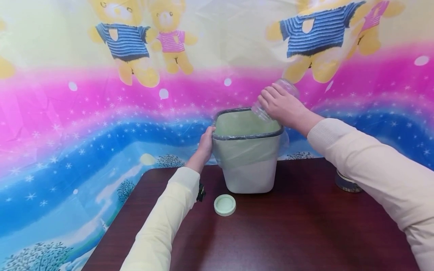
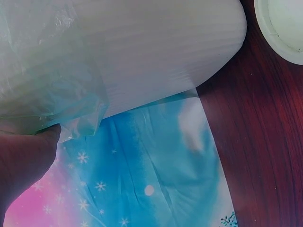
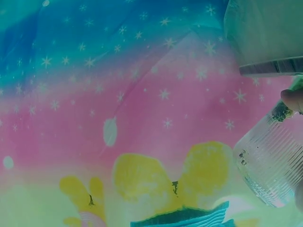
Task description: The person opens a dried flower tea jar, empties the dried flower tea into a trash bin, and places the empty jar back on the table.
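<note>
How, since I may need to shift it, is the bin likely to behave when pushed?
The bin may tip if pushed high, as it narrows toward the bottom. It looks stiff, holding an even, upright shape. The thin, wrinkled liner over its outside might slip when gripped.

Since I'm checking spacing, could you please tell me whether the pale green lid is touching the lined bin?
Apart: the left wrist view shows a strip of dark tabletop between the pale green lid and the lined bin.

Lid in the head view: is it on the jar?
No, the lid lies on the table in front of the bin, apart from the tilted jar in the right hand.
</note>
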`<state>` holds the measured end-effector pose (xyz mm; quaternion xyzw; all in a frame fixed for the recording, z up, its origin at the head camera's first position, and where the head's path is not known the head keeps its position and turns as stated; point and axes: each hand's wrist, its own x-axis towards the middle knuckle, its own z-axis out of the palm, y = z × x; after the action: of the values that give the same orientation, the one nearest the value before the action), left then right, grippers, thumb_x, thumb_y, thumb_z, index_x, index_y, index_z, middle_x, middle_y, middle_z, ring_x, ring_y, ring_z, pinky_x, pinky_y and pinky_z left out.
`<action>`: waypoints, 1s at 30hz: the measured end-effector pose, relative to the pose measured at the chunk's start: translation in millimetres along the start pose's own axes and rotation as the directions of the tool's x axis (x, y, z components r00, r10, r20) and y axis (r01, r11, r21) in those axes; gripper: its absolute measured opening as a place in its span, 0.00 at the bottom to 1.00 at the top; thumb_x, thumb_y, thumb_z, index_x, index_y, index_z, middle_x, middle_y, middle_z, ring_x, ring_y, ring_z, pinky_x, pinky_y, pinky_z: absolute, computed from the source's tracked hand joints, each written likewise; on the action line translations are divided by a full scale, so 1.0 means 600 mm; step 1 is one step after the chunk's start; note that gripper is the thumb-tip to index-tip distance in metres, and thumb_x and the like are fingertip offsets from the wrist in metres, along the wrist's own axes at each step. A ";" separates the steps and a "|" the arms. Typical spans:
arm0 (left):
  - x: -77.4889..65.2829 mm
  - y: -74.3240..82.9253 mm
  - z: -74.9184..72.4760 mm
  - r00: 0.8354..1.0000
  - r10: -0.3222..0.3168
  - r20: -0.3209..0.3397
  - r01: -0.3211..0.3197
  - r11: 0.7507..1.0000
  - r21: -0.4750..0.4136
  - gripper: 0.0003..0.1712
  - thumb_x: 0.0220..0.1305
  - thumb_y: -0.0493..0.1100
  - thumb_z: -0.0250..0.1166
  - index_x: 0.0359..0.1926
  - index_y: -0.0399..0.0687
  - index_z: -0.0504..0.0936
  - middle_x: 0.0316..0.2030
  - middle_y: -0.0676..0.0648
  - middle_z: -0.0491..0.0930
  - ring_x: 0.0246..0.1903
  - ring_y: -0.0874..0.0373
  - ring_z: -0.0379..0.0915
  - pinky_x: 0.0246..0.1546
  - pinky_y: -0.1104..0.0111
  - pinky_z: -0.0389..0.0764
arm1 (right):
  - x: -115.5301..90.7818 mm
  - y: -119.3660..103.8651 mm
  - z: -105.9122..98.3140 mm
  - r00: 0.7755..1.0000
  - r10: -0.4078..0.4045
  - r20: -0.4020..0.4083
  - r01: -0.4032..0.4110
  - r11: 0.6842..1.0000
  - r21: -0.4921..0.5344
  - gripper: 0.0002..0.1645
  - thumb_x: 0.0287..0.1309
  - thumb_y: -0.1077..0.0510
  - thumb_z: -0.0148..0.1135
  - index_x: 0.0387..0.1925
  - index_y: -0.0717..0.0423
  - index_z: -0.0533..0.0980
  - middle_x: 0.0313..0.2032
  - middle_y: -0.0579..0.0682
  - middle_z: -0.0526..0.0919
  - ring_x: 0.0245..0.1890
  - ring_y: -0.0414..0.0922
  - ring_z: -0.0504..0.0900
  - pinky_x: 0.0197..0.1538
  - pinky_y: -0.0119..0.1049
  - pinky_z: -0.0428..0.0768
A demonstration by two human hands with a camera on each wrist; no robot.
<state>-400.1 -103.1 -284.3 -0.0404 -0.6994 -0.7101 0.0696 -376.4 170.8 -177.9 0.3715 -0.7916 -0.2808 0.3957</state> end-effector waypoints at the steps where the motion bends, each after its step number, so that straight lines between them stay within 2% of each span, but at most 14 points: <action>1: 0.000 0.000 0.000 1.000 -0.001 0.001 0.001 1.000 0.000 0.16 0.65 0.55 0.50 0.28 0.52 0.74 0.51 0.36 0.74 0.41 0.56 0.67 0.49 0.62 0.67 | 0.001 0.000 -0.001 1.000 -0.006 0.003 0.006 1.000 -0.010 0.41 0.38 0.71 0.76 0.58 0.73 0.70 0.52 0.69 0.74 0.55 0.63 0.69 0.65 0.53 0.62; 3: 0.001 -0.001 0.000 1.000 -0.003 0.003 0.003 1.000 0.003 0.16 0.65 0.55 0.50 0.30 0.51 0.74 0.50 0.37 0.74 0.42 0.56 0.68 0.49 0.61 0.67 | 0.002 -0.001 -0.003 1.000 -0.017 0.021 0.017 0.999 -0.030 0.42 0.38 0.70 0.77 0.59 0.72 0.70 0.53 0.68 0.73 0.56 0.62 0.69 0.65 0.52 0.61; 11: 0.002 -0.002 0.000 1.000 -0.002 0.013 0.002 1.000 0.015 0.27 0.65 0.56 0.49 0.44 0.33 0.74 0.44 0.44 0.75 0.42 0.56 0.68 0.50 0.61 0.67 | 0.002 -0.001 -0.010 0.995 -0.046 0.094 0.055 0.994 -0.098 0.47 0.37 0.69 0.79 0.62 0.70 0.68 0.57 0.68 0.71 0.59 0.61 0.67 0.67 0.52 0.60; 17: 0.004 -0.004 0.000 1.000 -0.003 0.004 0.003 1.000 0.010 0.29 0.64 0.56 0.50 0.46 0.31 0.75 0.44 0.44 0.75 0.43 0.56 0.68 0.51 0.61 0.67 | 0.004 -0.001 -0.013 0.991 -0.090 0.102 0.104 0.985 -0.138 0.47 0.37 0.68 0.79 0.62 0.68 0.68 0.57 0.67 0.71 0.60 0.61 0.67 0.67 0.52 0.60; 24: 0.001 -0.002 -0.001 1.000 -0.004 0.012 0.004 1.000 0.021 0.26 0.64 0.56 0.49 0.41 0.35 0.75 0.39 0.48 0.75 0.41 0.56 0.68 0.49 0.61 0.68 | 0.006 -0.001 -0.011 0.990 -0.116 0.086 0.128 0.980 -0.155 0.46 0.37 0.67 0.80 0.61 0.68 0.68 0.57 0.67 0.72 0.60 0.61 0.67 0.66 0.52 0.61; 30: 0.000 -0.001 0.000 1.000 0.003 0.022 -0.004 0.999 0.035 0.30 0.64 0.57 0.49 0.45 0.30 0.73 0.36 0.50 0.74 0.39 0.57 0.68 0.49 0.61 0.67 | 0.007 -0.002 -0.014 0.978 -0.163 0.130 0.192 0.948 -0.256 0.46 0.41 0.66 0.78 0.64 0.65 0.68 0.60 0.65 0.71 0.63 0.59 0.66 0.68 0.51 0.57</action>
<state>-399.9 -103.1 -285.0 -0.0482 -0.7124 -0.6972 0.0638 -370.6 165.4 -172.3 0.3688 -0.7299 -0.4388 0.3724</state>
